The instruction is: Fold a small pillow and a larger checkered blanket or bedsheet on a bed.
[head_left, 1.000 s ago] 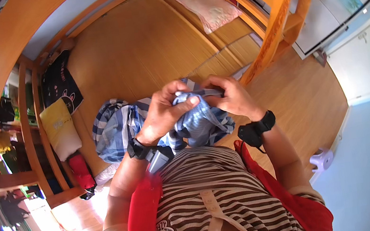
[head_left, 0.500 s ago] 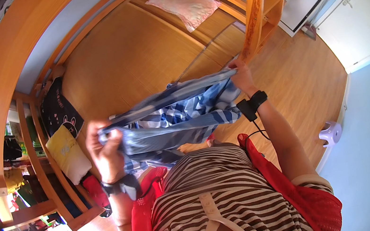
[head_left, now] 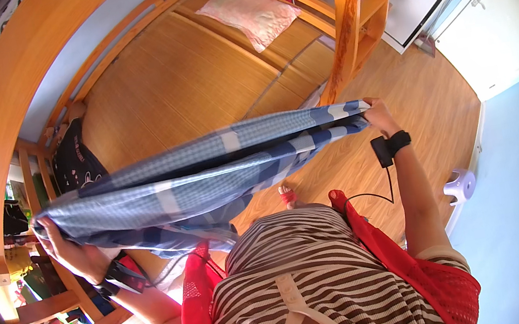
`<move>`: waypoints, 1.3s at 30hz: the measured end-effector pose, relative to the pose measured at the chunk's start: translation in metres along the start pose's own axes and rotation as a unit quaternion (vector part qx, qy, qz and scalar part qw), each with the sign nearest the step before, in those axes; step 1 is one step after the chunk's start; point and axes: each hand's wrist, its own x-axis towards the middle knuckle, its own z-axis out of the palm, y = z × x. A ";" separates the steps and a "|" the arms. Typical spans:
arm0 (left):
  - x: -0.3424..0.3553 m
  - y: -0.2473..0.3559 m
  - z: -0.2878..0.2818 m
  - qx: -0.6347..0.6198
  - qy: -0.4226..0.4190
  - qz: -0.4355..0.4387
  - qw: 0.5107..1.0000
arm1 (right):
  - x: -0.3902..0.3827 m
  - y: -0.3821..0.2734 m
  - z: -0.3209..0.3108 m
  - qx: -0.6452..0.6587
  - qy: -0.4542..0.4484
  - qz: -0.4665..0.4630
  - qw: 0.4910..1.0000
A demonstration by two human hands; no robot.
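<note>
Across the body's front, beside the bed [head_left: 161, 86]: one blue checked cloth [head_left: 197, 171], long axis crosswise, left end lower in view. Left hand [head_left: 70, 249], fingers closed on that end; right hand [head_left: 381, 117], pinching the opposite end.

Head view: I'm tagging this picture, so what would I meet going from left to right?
Left hand → pale pink pillow → right hand → lilac stool. The blue checked cloth spans from hand to hand, so I leave it out.
</note>
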 end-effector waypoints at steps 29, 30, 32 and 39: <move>0.024 -0.060 0.007 0.009 -0.063 -0.018 0.998 | -0.037 -0.024 0.000 -0.004 0.185 -0.220 0.958; 0.025 -0.061 0.005 0.010 -0.064 -0.019 0.998 | -0.034 -0.012 -0.001 -0.004 0.185 -0.218 0.958; 0.028 -0.063 0.000 0.005 -0.095 -0.025 0.995 | -0.018 0.019 -0.005 -0.072 0.114 -0.120 0.984; -0.056 -0.039 0.068 0.125 -0.273 -0.019 0.954 | 0.026 0.173 -0.030 -0.161 0.117 0.067 0.978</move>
